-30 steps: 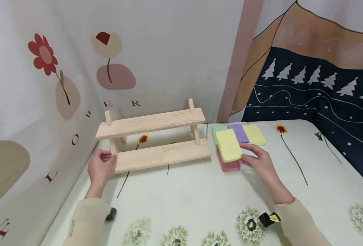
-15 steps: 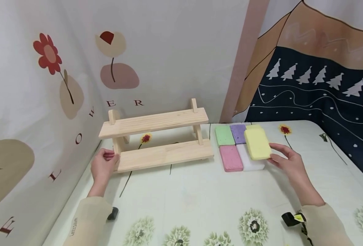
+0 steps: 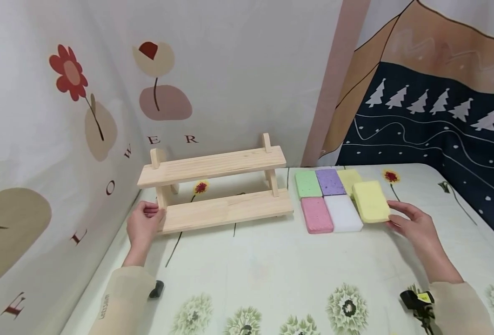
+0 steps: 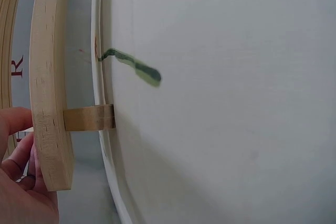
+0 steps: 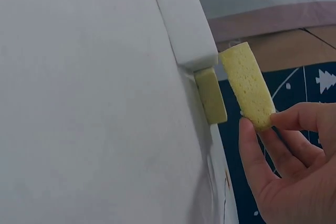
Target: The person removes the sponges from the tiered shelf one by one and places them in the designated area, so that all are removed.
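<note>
My right hand (image 3: 416, 225) pinches a yellow sponge (image 3: 371, 202) by its right edge. The right wrist view has this sponge (image 5: 247, 85) between thumb and fingertips, raised beside the white sponge (image 5: 185, 19). In the head view it overlaps another yellow sponge (image 3: 348, 179) in the back row. My left hand (image 3: 143, 225) grips the left end of the lower board of a two-tier wooden shelf (image 3: 226, 211). Thumb and fingers meet the end of the board (image 4: 50, 87) in the left wrist view; some fingertips are hidden behind it.
Left of the held sponge, sponges lie side by side: green (image 3: 308, 184), purple (image 3: 330, 182), pink (image 3: 317, 215) and white. A printed cloth (image 3: 251, 265) covers the table, and hanging fabric (image 3: 238, 70) rises behind the shelf.
My right hand has carried the yellow sponge rightward from over the pink and white sponges, uncovering them, then lowered it slightly. The left hand keeps its hold on the shelf.
</note>
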`<state>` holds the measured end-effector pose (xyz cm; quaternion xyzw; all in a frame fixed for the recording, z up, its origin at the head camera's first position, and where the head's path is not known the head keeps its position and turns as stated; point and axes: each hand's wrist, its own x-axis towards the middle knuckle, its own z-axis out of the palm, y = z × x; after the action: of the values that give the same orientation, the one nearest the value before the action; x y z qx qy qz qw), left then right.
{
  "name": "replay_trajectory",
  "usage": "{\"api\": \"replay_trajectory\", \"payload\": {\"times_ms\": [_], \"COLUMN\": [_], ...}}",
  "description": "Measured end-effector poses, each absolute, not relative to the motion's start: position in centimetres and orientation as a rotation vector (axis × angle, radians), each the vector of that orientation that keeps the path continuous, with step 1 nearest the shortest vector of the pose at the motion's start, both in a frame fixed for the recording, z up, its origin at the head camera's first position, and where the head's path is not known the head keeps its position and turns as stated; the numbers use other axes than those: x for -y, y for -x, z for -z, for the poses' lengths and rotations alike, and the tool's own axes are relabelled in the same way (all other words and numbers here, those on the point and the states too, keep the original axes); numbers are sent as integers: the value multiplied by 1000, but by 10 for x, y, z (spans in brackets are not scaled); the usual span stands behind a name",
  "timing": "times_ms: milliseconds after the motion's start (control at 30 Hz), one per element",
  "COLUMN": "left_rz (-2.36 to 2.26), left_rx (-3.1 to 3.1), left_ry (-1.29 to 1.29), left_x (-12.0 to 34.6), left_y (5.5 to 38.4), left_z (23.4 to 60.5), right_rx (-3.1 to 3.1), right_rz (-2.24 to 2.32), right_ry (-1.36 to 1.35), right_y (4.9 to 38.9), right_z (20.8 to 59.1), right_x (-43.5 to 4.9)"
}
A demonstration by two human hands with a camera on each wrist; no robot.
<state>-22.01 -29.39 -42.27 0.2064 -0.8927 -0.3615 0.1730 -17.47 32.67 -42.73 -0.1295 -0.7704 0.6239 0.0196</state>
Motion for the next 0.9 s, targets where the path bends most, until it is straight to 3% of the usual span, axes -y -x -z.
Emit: {"api": "replay_trajectory", "payload": {"times_ms": [900], "left_rz": [1036], "left_rx": [2543], "left_ry": [-574], "left_x": [292], "left_y": [218], "left_z": [418], "right_rx": [2766], "right_rz": [-1703], "right_ry": [375], "right_y": [182], "right_z": [437], "right_x": [-338]}}
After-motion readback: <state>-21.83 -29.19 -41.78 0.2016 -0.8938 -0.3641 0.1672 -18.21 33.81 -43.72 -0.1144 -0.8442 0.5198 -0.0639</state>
